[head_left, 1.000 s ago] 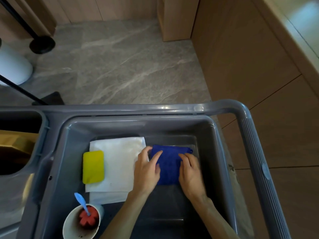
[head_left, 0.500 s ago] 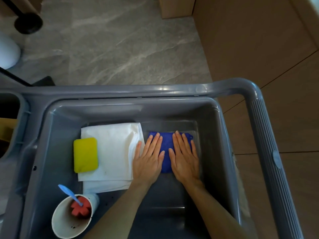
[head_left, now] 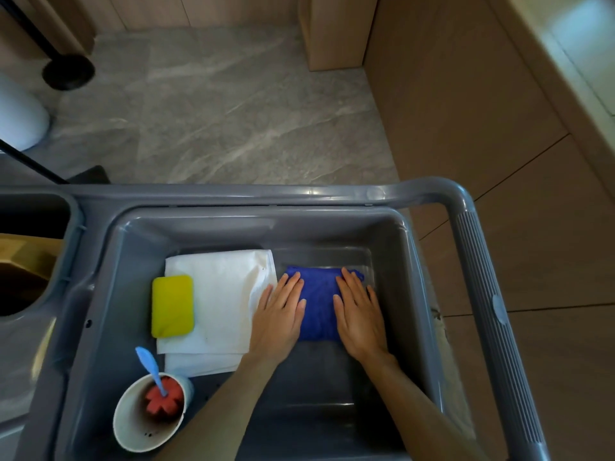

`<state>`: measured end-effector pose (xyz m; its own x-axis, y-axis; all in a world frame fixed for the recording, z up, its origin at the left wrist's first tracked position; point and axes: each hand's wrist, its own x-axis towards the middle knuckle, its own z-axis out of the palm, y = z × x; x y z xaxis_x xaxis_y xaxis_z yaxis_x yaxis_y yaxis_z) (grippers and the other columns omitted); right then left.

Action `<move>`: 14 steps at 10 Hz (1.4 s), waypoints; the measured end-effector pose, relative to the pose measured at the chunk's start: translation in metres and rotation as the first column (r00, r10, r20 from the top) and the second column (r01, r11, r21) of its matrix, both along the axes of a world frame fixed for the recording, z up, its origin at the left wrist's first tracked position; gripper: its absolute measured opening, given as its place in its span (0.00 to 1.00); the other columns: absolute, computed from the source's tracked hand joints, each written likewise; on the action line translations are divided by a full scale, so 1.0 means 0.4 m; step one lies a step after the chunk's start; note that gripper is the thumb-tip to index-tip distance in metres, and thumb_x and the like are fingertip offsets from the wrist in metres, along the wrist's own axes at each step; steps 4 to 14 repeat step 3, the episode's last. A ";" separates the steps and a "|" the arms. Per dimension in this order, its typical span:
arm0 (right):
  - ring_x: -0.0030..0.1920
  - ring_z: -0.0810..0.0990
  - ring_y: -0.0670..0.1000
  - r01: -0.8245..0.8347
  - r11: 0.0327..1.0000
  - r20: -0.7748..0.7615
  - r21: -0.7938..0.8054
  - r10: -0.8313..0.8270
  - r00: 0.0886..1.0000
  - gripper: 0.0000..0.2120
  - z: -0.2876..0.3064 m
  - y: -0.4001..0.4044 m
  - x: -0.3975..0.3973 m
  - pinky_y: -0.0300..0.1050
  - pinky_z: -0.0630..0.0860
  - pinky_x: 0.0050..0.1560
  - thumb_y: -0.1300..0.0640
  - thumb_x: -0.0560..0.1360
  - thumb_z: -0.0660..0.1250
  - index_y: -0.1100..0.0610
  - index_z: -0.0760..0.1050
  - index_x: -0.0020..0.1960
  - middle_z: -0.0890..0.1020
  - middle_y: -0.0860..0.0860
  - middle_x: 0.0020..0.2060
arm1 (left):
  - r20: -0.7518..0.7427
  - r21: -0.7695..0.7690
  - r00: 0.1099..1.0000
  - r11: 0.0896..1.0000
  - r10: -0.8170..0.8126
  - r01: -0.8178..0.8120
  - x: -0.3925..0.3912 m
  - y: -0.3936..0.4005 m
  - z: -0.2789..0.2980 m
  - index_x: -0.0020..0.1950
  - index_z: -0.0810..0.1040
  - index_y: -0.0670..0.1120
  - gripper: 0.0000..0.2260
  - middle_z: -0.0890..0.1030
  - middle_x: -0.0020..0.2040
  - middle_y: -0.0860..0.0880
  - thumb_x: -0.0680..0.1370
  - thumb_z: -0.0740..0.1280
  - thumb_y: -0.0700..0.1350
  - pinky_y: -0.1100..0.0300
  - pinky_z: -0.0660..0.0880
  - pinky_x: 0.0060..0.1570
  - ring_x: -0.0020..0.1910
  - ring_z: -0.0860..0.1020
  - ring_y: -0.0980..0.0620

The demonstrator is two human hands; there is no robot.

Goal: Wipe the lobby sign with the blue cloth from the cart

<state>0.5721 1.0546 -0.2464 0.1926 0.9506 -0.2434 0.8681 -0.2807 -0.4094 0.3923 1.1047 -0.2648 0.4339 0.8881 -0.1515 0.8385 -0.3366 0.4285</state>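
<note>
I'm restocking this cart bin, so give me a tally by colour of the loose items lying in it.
Blue: 1, the folded blue cloth
White: 2, the folded white cloth and the round white cup
Yellow: 1, the rectangular yellow sponge
Red with a light blue handle: 1, the brush standing in the cup
Total: 5
</note>
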 end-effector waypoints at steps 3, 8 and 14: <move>0.80 0.58 0.52 -0.059 0.988 0.111 0.146 0.043 0.993 0.26 0.062 -0.024 -0.024 0.54 0.55 0.78 0.48 0.84 0.53 0.53 0.57 0.80 0.60 0.50 0.80 | -0.028 0.183 0.999 0.983 0.018 -0.012 -0.015 -0.030 0.076 0.77 0.68 0.49 0.22 0.71 0.76 0.47 0.84 0.51 0.54 0.44 0.68 0.71 0.73 0.70 0.46; 0.80 0.58 0.52 -0.059 0.988 0.111 0.146 0.043 0.993 0.26 0.062 -0.024 -0.024 0.54 0.55 0.78 0.48 0.84 0.53 0.53 0.57 0.80 0.60 0.50 0.80 | -0.028 0.183 0.999 0.983 0.018 -0.012 -0.015 -0.030 0.076 0.77 0.68 0.49 0.22 0.71 0.76 0.47 0.84 0.51 0.54 0.44 0.68 0.71 0.73 0.70 0.46; 0.80 0.58 0.52 -0.059 0.988 0.111 0.146 0.043 0.993 0.26 0.062 -0.024 -0.024 0.54 0.55 0.78 0.48 0.84 0.53 0.53 0.57 0.80 0.60 0.50 0.80 | -0.028 0.183 0.999 0.983 0.018 -0.012 -0.015 -0.030 0.076 0.77 0.68 0.49 0.22 0.71 0.76 0.47 0.84 0.51 0.54 0.44 0.68 0.71 0.73 0.70 0.46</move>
